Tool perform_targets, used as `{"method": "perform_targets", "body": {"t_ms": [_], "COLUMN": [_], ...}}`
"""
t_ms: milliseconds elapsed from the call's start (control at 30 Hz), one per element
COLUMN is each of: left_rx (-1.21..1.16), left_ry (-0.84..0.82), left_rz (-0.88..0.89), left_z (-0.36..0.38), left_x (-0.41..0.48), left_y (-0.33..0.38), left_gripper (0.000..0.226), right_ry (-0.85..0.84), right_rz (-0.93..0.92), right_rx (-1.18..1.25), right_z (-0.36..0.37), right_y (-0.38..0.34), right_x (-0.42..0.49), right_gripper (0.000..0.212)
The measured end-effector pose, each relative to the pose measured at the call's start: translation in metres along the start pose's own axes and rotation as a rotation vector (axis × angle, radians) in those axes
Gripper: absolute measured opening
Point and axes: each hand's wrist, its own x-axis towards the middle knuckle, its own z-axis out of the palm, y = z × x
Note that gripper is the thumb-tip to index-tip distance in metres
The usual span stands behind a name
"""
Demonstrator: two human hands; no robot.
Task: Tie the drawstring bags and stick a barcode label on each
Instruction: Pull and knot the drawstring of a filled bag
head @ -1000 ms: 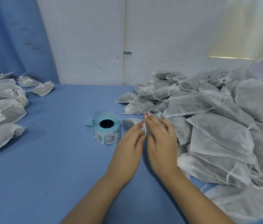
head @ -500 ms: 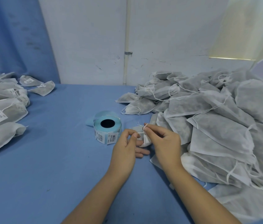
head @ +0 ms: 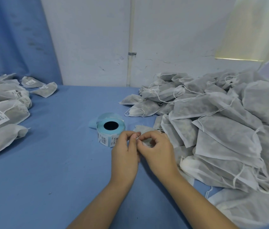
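Flanking hands (head: 124,151): label roll (head: 111,129); bag heap (head: 221,129)

A pale blue roll of barcode labels (head: 111,129) rests flat on the bench (head: 56,162) with its core hole upward and printed labels showing on its outer turn. Just right of the roll lies a small grey non-woven bag (head: 144,129), its white drawstring (head: 137,138) pinched between the left hand (head: 124,151) and right hand (head: 158,149). Farther right of the roll sprawls a heap of untied bags (head: 221,121), strings loose. Well left of the roll lie labelled bags (head: 13,111), each with a white barcode sticker.
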Motion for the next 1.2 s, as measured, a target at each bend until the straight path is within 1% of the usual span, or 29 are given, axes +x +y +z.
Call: {"method": "perform_targets", "body": {"t_ms": [67, 133, 200, 300, 367, 433, 533, 667, 767, 833, 933, 1033, 1200], "left_rx": [-0.080, -0.115, -0.145, -0.126, -0.100, -0.100, -0.125, -0.121, -0.109, -0.105, -0.091, -0.067, -0.031], "left_ry": [-0.013, -0.020, -0.032, -0.064, -0.083, -0.092, -0.090, -0.103, -0.087, -0.072, -0.067, -0.089, -0.145], "left_rz": [-0.032, -0.046, -0.048, -0.020, -0.005, -0.019, -0.054, -0.095, -0.107, -0.111, -0.102, -0.061, -0.037], "left_z": [0.000, 0.000, 0.000, -0.001, -0.002, -0.003, -0.002, -0.002, -0.003, -0.004, -0.003, -0.002, -0.003], "left_x": [0.002, 0.003, 0.004, 0.006, 0.007, 0.009, 0.010, 0.012, 0.013, 0.013, 0.012, 0.009, 0.010], "left_y": [-0.001, -0.002, -0.002, -0.001, -0.001, -0.002, -0.003, -0.006, -0.008, -0.009, -0.009, -0.007, -0.005], "left_gripper": [0.017, 0.018, 0.018, 0.019, 0.019, 0.018, 0.018, 0.018, 0.019, 0.018, 0.018, 0.021, 0.020], "right_ry": [-0.027, -0.070, -0.129, -0.234, -0.277, -0.322, -0.371, -0.322, -0.310, -0.351, -0.462, -0.551, -0.585], "right_rz": [0.055, 0.116, 0.201, 0.389, 0.445, 0.450, 0.464, 0.512, 0.526, 0.531, 0.562, 0.635, 0.688], "right_rx": [0.110, 0.224, 0.399, 0.713, 0.808, 0.854, 0.947, 1.023, 1.001, 0.966, 0.981, 1.026, 1.110], "right_z": [0.001, 0.000, -0.003, -0.006, -0.009, -0.011, -0.014, -0.014, -0.012, -0.012, -0.015, -0.019, -0.021], "right_y": [-0.002, -0.005, -0.005, -0.004, -0.002, -0.002, 0.000, 0.003, 0.003, 0.003, 0.001, 0.001, 0.003], "right_x": [0.000, 0.001, 0.003, 0.007, 0.010, 0.012, 0.013, 0.015, 0.014, 0.015, 0.017, 0.018, 0.020], "right_gripper": [0.020, 0.024, 0.021, 0.013, 0.009, 0.008, 0.014, 0.019, 0.021, 0.017, 0.007, 0.009, 0.007]}}
